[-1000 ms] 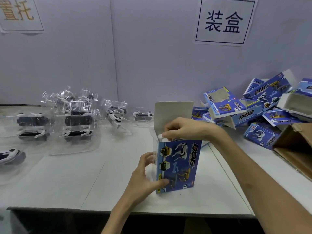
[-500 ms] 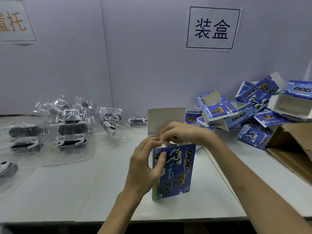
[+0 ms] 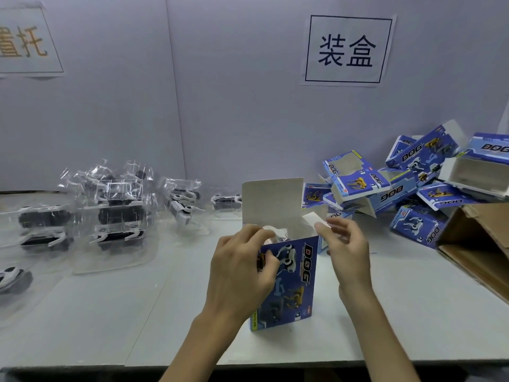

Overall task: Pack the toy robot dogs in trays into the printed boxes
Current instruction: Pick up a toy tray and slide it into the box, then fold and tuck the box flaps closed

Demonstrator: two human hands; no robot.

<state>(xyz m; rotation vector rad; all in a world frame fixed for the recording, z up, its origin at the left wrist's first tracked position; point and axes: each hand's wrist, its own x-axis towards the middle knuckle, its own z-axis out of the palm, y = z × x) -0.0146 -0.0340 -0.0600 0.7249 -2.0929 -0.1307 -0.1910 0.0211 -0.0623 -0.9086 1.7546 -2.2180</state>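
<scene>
2 hands (image 3: 239,274) (image 3: 347,244) w/ box (image 3: 296,288), insides unclear

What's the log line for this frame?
left hand: grips upright box | right hand: pinches side flap | lid: open, up | trays: left of box | box pile: right

We're at a packing station, factory-floor style. Plain grey partition walls (image 3: 234,111) close the spot in, and a paper sign (image 3: 347,49) taped up there reads 装盒. A second sign (image 3: 26,42) hangs far left, cut off by the frame. On the white desk (image 3: 110,312), clear trays of toy robot dogs (image 3: 110,210) pile up left and printed boxes (image 3: 407,186) heap up right. One printed box (image 3: 294,285) stands open up front, and a brown cardboard carton (image 3: 479,244) lies at the right edge.
</scene>
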